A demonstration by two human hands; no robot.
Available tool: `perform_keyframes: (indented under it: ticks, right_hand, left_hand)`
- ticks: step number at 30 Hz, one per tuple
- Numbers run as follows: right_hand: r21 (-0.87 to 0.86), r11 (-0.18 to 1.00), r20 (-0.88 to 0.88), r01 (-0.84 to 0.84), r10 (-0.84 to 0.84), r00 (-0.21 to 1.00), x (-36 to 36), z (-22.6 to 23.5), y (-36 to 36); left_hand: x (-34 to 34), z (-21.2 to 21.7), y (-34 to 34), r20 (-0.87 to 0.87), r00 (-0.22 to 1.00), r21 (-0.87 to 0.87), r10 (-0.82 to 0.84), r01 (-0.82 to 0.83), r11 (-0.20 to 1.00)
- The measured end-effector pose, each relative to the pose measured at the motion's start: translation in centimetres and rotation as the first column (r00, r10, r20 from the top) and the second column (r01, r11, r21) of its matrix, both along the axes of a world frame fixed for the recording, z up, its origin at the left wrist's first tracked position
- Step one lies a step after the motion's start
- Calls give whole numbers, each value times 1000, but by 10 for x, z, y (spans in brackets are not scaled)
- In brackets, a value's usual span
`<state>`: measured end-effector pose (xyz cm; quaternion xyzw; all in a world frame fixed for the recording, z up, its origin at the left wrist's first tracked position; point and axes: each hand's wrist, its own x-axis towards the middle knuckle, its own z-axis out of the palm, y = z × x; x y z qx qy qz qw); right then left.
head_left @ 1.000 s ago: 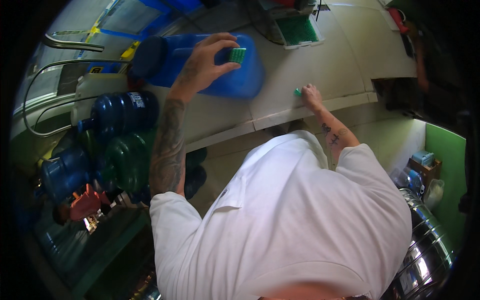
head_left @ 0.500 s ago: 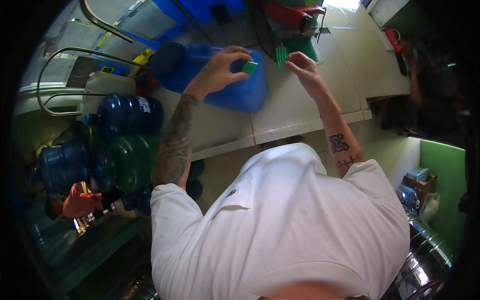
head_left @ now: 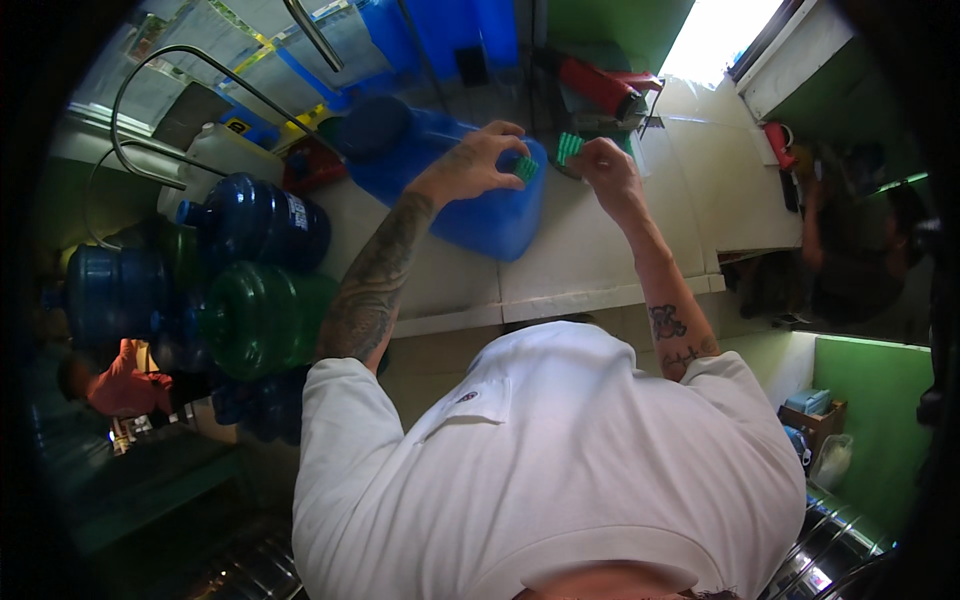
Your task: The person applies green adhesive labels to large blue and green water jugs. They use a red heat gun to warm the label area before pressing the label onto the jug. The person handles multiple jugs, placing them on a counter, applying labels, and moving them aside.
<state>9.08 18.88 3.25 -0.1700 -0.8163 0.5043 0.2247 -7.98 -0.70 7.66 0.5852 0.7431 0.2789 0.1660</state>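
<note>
Over a white tiled counter [head_left: 470, 275], my left hand [head_left: 468, 165] is closed, pinching a small green ridged piece [head_left: 525, 169] between thumb and fingers. A large blue jug [head_left: 490, 225] with a dark round cap lies directly beneath that hand. My right hand [head_left: 612, 180] is also closed, its fingertips gripping another small green piece with pale lines [head_left: 570, 148]. The two pieces are held apart, facing each other near the jug's right end. What exactly the pieces are, I cannot make out.
A red cylindrical tool [head_left: 597, 88] lies behind my right hand. Blue water bottles [head_left: 262, 222] and a green one [head_left: 270, 318] are stacked at the left. A curved metal pipe [head_left: 190, 50] arches above them. Another person in red [head_left: 128, 385] is at far left; a person's arm [head_left: 812, 215] shows at right.
The whole view has shifted a little. My right hand has turned and its fingers have curled in more around the green piece. The left hand keeps its pinch.
</note>
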Motion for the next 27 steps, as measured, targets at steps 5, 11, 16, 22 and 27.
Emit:
perform_keyframes:
  ticks: [5,11,16,22,27]
  right_hand:
    - [-21,996,85,-91,93,992,-3,5,-5]
    - [-30,978,7,-206,206,978,-8,14,-15]
    - [-41,961,118,-275,278,953,-13,27,-19]
    - [-10,948,111,-319,318,942,-20,30,-28]
    - [35,951,155,-307,298,942,-20,37,-30]
  left_hand:
    - [-1,-1,0,1,1000,7,-12,12,1000]
    - [0,-5,-2,-25,1000,19,8,-7,1000]
    - [1,-1,-3,-21,999,-8,29,-30,1000]
    - [12,4,-13,-133,986,148,103,-83,986]
    - [32,-8,-17,-223,963,304,152,-80,949]
